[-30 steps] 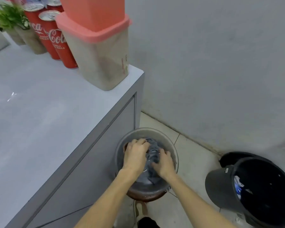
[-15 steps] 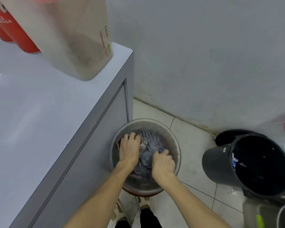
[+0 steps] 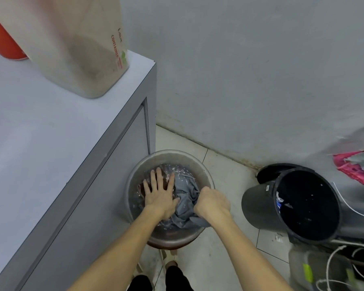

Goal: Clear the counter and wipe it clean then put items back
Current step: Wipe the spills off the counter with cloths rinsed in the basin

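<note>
A round metal basin (image 3: pixel 135 175) with water stands on the floor beside the grey counter (image 3: pixel 40 143). A wet grey cloth (image 3: pixel 185 198) lies in it. My left hand (image 3: pixel 159 195) is spread flat in the water, fingers apart, its thumb side touching the cloth. My right hand (image 3: pixel 211 201) is closed in a fist on the right part of the cloth. On the counter's far corner stands a translucent beige container (image 3: pixel 78 49), with a red can (image 3: pixel 2 43) behind it at the left edge.
A black waste bin (image 3: pixel 261 206) with its lid open stands on the tiled floor to the right of the basin. A pink item (image 3: pixel 353 166) hangs at the right edge. Cables and a plastic jug (image 3: pixel 315 267) sit at the bottom right. The wall is close behind.
My left hand has opened flat and let go of the cloth. My right hand has shifted right, bunching the cloth. The view has tilted further down.
</note>
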